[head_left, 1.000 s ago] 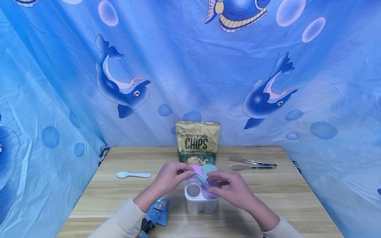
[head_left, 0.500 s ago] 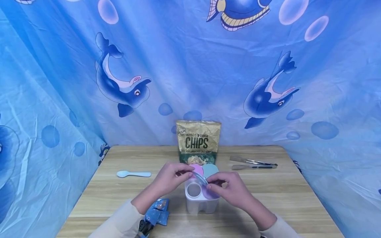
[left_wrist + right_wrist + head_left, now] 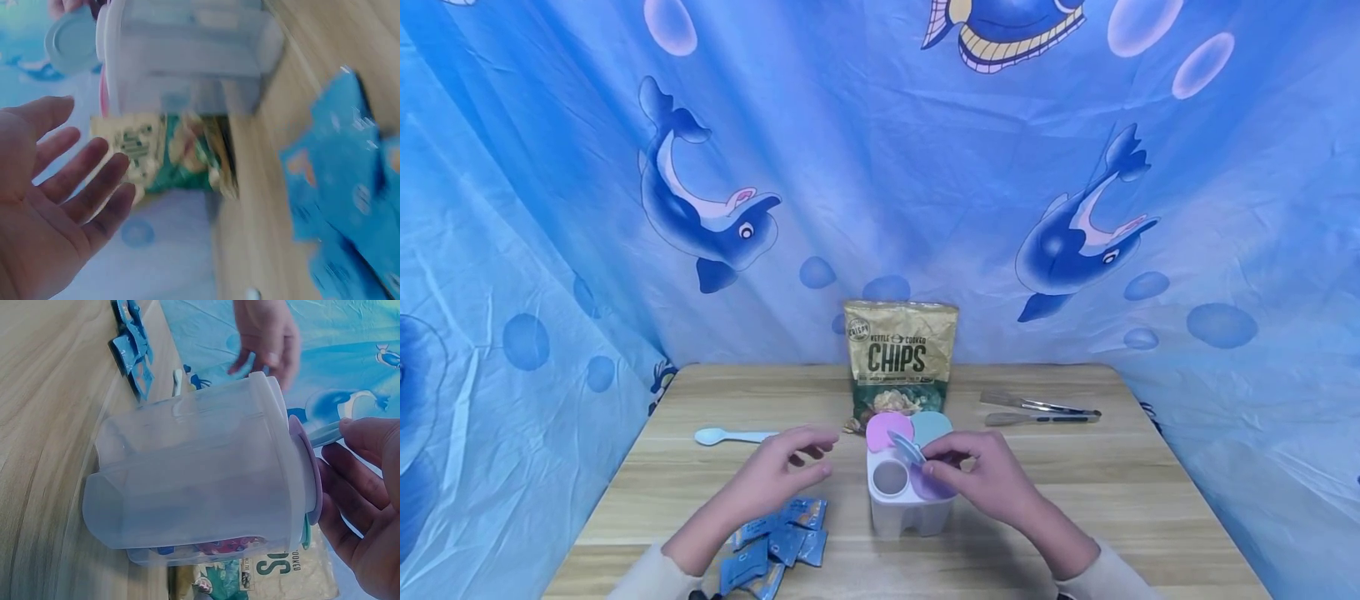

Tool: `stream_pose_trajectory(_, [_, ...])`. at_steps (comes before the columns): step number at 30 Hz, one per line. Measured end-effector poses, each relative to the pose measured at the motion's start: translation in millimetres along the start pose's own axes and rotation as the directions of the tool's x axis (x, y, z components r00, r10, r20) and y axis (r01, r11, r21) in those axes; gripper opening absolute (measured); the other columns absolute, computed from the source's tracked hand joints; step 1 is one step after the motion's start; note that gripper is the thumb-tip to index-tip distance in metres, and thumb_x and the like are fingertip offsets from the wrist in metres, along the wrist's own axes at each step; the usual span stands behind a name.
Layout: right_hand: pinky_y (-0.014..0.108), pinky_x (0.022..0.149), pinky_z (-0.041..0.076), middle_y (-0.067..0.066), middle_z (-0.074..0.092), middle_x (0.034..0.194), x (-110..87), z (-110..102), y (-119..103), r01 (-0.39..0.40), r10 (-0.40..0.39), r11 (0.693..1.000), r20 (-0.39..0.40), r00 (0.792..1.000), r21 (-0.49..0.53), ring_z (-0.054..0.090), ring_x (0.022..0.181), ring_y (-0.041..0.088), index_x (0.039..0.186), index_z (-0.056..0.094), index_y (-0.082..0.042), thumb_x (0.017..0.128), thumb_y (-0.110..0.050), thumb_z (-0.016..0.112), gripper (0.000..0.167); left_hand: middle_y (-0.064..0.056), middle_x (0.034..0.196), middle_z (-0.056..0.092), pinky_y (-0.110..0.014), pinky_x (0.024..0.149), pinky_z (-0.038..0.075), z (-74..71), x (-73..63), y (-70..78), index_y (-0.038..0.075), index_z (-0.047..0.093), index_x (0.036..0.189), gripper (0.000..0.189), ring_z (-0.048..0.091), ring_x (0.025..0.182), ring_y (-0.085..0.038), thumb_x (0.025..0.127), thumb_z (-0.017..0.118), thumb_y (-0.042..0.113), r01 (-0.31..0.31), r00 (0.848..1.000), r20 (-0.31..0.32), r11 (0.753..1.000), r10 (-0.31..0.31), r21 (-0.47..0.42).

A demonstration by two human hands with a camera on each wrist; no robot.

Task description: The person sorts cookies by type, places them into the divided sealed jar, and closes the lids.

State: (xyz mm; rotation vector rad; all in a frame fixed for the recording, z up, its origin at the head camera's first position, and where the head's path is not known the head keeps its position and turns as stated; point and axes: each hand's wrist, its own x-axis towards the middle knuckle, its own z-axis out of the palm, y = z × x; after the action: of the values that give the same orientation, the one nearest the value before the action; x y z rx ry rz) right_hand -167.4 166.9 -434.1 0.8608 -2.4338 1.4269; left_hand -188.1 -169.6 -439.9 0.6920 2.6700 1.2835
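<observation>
Lid pinched in R hand, tilted over container midway betw. table's L & R edges. L hand empty, fingers loose; blue sachets lie below it, twd near edge, closer to L than R.

A translucent white container stands upright, topped by a pink lid at eleven o'clock, green lid at one, purple lid at five and round opening uncovered at seven. A pale blue lid tilts above its middle. Blue packets lie heaped toward eight.
</observation>
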Motion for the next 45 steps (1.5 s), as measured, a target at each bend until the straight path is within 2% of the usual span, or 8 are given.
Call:
stream_pose_trajectory(3, [0.031, 0.069, 0.061, -0.008, 0.078, 0.091, -0.4, 0, 0, -0.006, 0.006, 1.0, -0.002, 1.0, -0.001, 0.07, 0.077, 0.005, 0.102, 0.081, -0.016, 0.087, -0.014, 0.082, 0.015, -0.001, 0.128, 0.069, -0.032, 0.085, 0.056, -7.3, -12.1, -16.9, 0.021, 0.064, 0.136, 0.043, 0.067, 0.112, -0.025, 0.097, 0.071, 0.038, 0.079, 0.997, 0.006, 0.997, -0.079, 0.006])
stream_pose_trajectory(6, [0.031, 0.069, 0.061, -0.007, 0.078, 0.09, -0.7, 1, -1, -0.001, 0.001, 1.0, -0.001, 1.0, 0.001, 0.07, 0.076, 0.005, 0.102, 0.081, -0.016, 0.088, -0.014, 0.081, 0.014, -0.002, 0.13, 0.068, -0.035, 0.087, 0.056, -13.1, -24.4, -32.7, 0.022, 0.064, 0.135, 0.045, 0.066, 0.114, -0.028, 0.095, 0.074, 0.038, 0.168, 0.986, -0.009, 0.986, -0.168, 0.001])
stream_pose_trajectory(13, [0.03, 0.069, 0.061, -0.004, 0.078, 0.089, -0.3, 1, 0, 0.015, -0.015, 1.0, -0.002, 1.0, 0.009, 0.07, 0.076, 0.005, 0.102, 0.081, -0.016, 0.088, -0.015, 0.081, 0.014, -0.012, 0.13, 0.068, -0.041, 0.087, 0.058, -22.2, -49.7, -64.3, 0.01, 0.063, 0.137, 0.054, 0.065, 0.113, -0.029, 0.089, 0.08, 0.03, 0.332, 0.94, -0.086, 0.943, -0.331, 0.007])
stream_pose_trajectory(20, [0.029, 0.069, 0.061, -0.007, 0.078, 0.09, -0.6, 0, -1, 0.013, -0.013, 1.0, -0.002, 1.0, 0.006, 0.07, 0.076, 0.006, 0.102, 0.08, -0.015, 0.087, -0.014, 0.082, 0.015, -0.012, 0.129, 0.068, -0.047, 0.088, 0.058, -24.3, -64.4, -84.9, 0.004, 0.063, 0.136, 0.063, 0.067, 0.109, -0.026, 0.085, 0.084, 0.035, 0.435, 0.899, -0.054, 0.9, -0.434, 0.02])
stream_pose_trajectory(28, [0.028, 0.068, 0.06, -0.004, 0.078, 0.09, -3.0, 1, -1, -0.009, 0.009, 1.0, 0.001, 1.0, 0.012, 0.07, 0.076, 0.006, 0.102, 0.08, -0.017, 0.088, -0.017, 0.081, 0.014, -0.01, 0.121, 0.071, -0.052, 0.095, 0.055, -18.6, -76.0, -97.4, 0.001, 0.067, 0.127, 0.056, 0.067, 0.112, -0.03, 0.084, 0.084, 0.032, 0.431, 0.902, -0.015, 0.902, -0.431, 0.026])
stream_pose_trajectory(40, [0.03, 0.068, 0.061, -0.004, 0.078, 0.089, -3.5, 2, 0, -0.003, 0.003, 1.0, -0.006, 1.0, 0.002, 0.069, 0.076, 0.005, 0.102, 0.081, -0.018, 0.088, -0.016, 0.081, 0.014, -0.003, 0.115, 0.073, -0.057, 0.101, 0.049, -9.0, -75.2, -101.7, 0.006, 0.072, 0.119, 0.042, 0.066, 0.115, -0.031, 0.082, 0.085, 0.02, 0.485, 0.874, -0.039, 0.872, -0.484, 0.067])
stream_pose_trajectory(43, [0.03, 0.068, 0.06, -0.005, 0.078, 0.089, -3.3, 2, 1, 0.005, -0.005, 1.0, -0.009, 1.0, 0.003, 0.069, 0.076, 0.005, 0.101, 0.081, -0.018, 0.088, -0.015, 0.081, 0.014, -0.001, 0.113, 0.072, -0.057, 0.101, 0.049, -8.4, -74.3, -102.1, 0.007, 0.073, 0.116, 0.039, 0.066, 0.114, -0.03, 0.081, 0.085, 0.018, 0.48, 0.877, -0.048, 0.872, -0.478, 0.095])
stream_pose_trajectory(45, [0.029, 0.067, 0.06, -0.006, 0.078, 0.089, -3.3, 2, 1, 0.01, -0.01, 1.0, -0.01, 1.0, 0.003, 0.069, 0.075, 0.005, 0.101, 0.081, -0.018, 0.088, -0.014, 0.081, 0.013, -0.001, 0.111, 0.072, -0.056, 0.1, 0.05, -8.2, -73.5, -102.7, 0.008, 0.074, 0.115, 0.037, 0.066, 0.112, -0.029, 0.08, 0.086, 0.017, 0.465, 0.885, -0.048, 0.878, -0.463, 0.113])
